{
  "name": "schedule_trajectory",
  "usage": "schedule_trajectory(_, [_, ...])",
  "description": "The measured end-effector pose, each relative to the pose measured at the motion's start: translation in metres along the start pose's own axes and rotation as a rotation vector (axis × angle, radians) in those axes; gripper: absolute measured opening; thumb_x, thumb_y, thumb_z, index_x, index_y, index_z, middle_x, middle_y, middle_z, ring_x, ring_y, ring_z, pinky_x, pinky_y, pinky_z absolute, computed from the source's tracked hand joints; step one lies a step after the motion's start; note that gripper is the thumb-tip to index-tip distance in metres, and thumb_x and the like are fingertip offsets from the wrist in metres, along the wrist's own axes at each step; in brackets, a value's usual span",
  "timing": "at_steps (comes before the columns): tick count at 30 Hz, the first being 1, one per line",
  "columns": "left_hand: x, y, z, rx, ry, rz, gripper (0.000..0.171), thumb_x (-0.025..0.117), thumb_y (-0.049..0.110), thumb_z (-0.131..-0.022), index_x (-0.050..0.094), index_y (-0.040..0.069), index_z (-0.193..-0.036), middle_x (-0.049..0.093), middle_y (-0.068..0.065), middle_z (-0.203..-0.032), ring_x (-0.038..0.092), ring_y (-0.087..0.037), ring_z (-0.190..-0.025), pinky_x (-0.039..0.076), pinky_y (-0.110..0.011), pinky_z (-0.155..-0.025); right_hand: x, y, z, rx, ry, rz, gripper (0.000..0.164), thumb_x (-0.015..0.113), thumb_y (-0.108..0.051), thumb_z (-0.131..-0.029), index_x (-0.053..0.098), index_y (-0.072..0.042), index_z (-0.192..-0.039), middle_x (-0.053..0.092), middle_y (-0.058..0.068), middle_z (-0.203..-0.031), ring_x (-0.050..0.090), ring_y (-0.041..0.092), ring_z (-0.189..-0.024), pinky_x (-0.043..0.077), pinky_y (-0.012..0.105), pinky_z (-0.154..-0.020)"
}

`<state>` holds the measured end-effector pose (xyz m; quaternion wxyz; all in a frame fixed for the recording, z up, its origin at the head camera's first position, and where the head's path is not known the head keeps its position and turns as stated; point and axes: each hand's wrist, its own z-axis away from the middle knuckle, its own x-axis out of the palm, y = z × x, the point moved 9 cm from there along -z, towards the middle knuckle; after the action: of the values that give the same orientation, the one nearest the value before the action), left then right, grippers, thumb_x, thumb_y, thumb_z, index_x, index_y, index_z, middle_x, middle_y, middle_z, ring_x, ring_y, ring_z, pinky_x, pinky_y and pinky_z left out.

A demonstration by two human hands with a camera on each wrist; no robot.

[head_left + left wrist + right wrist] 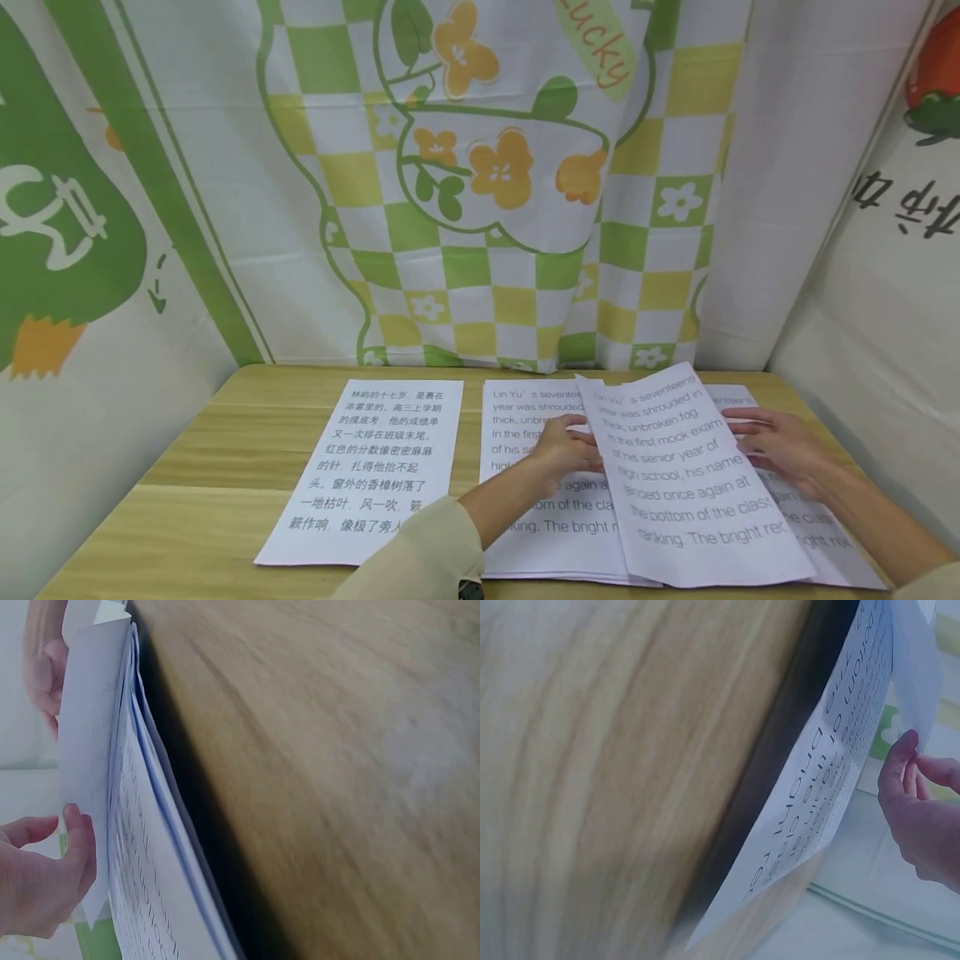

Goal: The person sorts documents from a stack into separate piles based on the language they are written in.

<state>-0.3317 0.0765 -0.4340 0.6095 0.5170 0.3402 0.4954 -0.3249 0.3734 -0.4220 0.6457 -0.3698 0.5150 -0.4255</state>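
A printed sheet of paper (682,492) with English text stands tilted above two piles of similar pages. At its right edge, my right hand (780,446) pinches it between thumb and fingers, which the right wrist view shows closely. My left hand (566,454) touches the sheet's left edge with its fingertips. In the left wrist view, the thumb of that left hand (45,874) stands apart from the fingers. Beneath the left hand lies the left English pile (555,558), several sheets thick. The right English pile (840,546) is partly covered by the raised sheet.
A page of Chinese text (375,467) lies to the left on the wooden table (187,508), partly hidden by the left sleeve (420,554). Patterned curtain cloth (495,275) hangs along the table's back edge, and pale printed cloth (885,333) hangs at the right.
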Motion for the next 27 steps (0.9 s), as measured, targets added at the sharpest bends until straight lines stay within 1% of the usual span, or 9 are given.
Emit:
schedule_trajectory(2, [0.002,-0.002,-0.001,-0.007,0.008,-0.024,0.071,0.066,-0.020,-0.079,0.048,-0.004,-0.146,0.068,-0.013,-0.104,0.073,-0.023,-0.078,0.065,-0.038,-0.078,-0.003,0.001,-0.001,0.003,0.004,0.006,0.068,0.057,0.004,-0.095,0.026,0.015,-0.154,0.055,0.032,-0.141,0.069,0.013,-0.099,0.062,0.035,-0.084])
schedule_trajectory(4, [0.005,-0.003,-0.001,-0.013,0.011,-0.039,0.070,0.066,-0.019,-0.080,0.049,-0.002,-0.146,0.068,-0.011,-0.102,0.073,-0.023,-0.078,0.065,-0.038,-0.078,-0.006,0.002,-0.002,0.009,0.009,0.008,0.067,0.056,0.004,-0.096,0.026,0.015,-0.155,0.055,0.031,-0.141,0.069,0.012,-0.098,0.062,0.034,-0.083])
schedule_trajectory(7, [0.009,-0.003,-0.002,-0.020,0.023,-0.054,0.069,0.068,-0.016,-0.081,0.050,0.001,-0.146,0.068,-0.009,-0.101,0.074,-0.024,-0.078,0.064,-0.038,-0.078,-0.011,0.004,-0.002,0.016,0.021,0.001,0.066,0.057,0.004,-0.096,0.028,0.014,-0.155,0.062,0.023,-0.135,0.069,0.011,-0.096,0.062,0.034,-0.081])
schedule_trajectory(10, [0.013,-0.003,-0.003,-0.021,0.038,-0.047,0.068,0.070,-0.015,-0.082,0.052,0.002,-0.145,0.068,-0.009,-0.100,0.075,-0.024,-0.078,0.064,-0.038,-0.078,-0.016,0.005,-0.002,0.010,0.023,-0.007,0.066,0.058,0.005,-0.095,0.029,0.014,-0.154,0.066,0.015,-0.129,0.069,0.012,-0.095,0.062,0.035,-0.081])
schedule_trajectory(12, [0.014,-0.002,-0.004,-0.018,0.057,-0.052,0.067,0.071,-0.015,-0.082,0.053,0.002,-0.144,0.068,-0.008,-0.098,0.074,-0.023,-0.077,0.064,-0.037,-0.077,-0.017,0.006,-0.002,0.002,0.023,-0.013,0.067,0.058,0.005,-0.094,0.030,0.014,-0.154,0.068,0.012,-0.127,0.070,0.012,-0.095,0.062,0.035,-0.081])
schedule_trajectory(16, [0.016,-0.002,-0.005,-0.016,0.082,-0.065,0.065,0.070,-0.017,-0.080,0.056,0.003,-0.141,0.068,-0.007,-0.095,0.072,-0.022,-0.075,0.064,-0.036,-0.076,-0.022,0.005,-0.001,-0.016,0.016,-0.010,0.065,0.058,0.006,-0.094,0.031,0.015,-0.153,0.068,0.014,-0.127,0.069,0.010,-0.094,0.062,0.035,-0.082])
schedule_trajectory(19, [0.020,-0.002,-0.006,-0.018,0.072,-0.064,0.065,0.069,-0.018,-0.080,0.056,0.003,-0.140,0.068,-0.008,-0.095,0.073,-0.023,-0.076,0.064,-0.036,-0.077,-0.026,0.006,0.000,-0.030,0.013,-0.003,0.064,0.057,0.007,-0.094,0.031,0.016,-0.152,0.068,0.013,-0.127,0.068,0.008,-0.094,0.062,0.034,-0.081])
schedule_trajectory(24, [0.029,-0.002,-0.007,-0.019,0.052,-0.027,0.061,0.067,-0.018,-0.082,0.056,-0.002,-0.140,0.066,-0.009,-0.098,0.076,-0.029,-0.081,0.065,-0.037,-0.078,-0.033,0.010,0.001,-0.039,0.009,-0.017,0.061,0.056,0.008,-0.093,0.034,0.016,-0.150,0.068,0.000,-0.120,0.068,0.007,-0.093,0.062,0.034,-0.080])
schedule_trajectory(27, [0.035,-0.002,-0.007,-0.023,0.058,-0.006,0.055,0.066,-0.015,-0.084,0.058,-0.005,-0.137,0.062,-0.010,-0.100,0.075,-0.029,-0.082,0.065,-0.036,-0.079,-0.039,0.014,0.001,-0.024,0.028,-0.032,0.060,0.057,0.008,-0.093,0.039,0.014,-0.149,0.068,-0.006,-0.117,0.068,0.007,-0.093,0.062,0.034,-0.080])
